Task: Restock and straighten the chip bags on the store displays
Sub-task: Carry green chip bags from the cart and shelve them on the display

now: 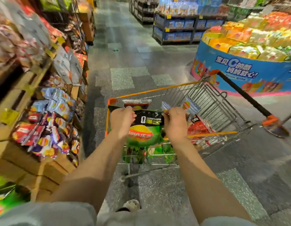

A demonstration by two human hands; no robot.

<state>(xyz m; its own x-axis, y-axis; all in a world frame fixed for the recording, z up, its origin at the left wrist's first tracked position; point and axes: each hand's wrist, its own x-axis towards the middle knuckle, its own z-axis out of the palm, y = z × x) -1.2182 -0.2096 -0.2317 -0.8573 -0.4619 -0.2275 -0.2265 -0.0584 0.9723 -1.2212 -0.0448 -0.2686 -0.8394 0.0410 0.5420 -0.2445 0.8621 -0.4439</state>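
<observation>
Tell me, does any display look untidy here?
Yes. On the left shelf, the chip bags lie jumbled and tilted in a heap, not in rows. Both hands hold a green bag over the cart.

Floor (125,62) open far ahead; shelves (35,98) crowd the left, round display (239,74) blocks far right, cart (211,101) stands near centre.

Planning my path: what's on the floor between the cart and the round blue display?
In the head view, only bare tiled floor lies between cart and round blue display.
</observation>
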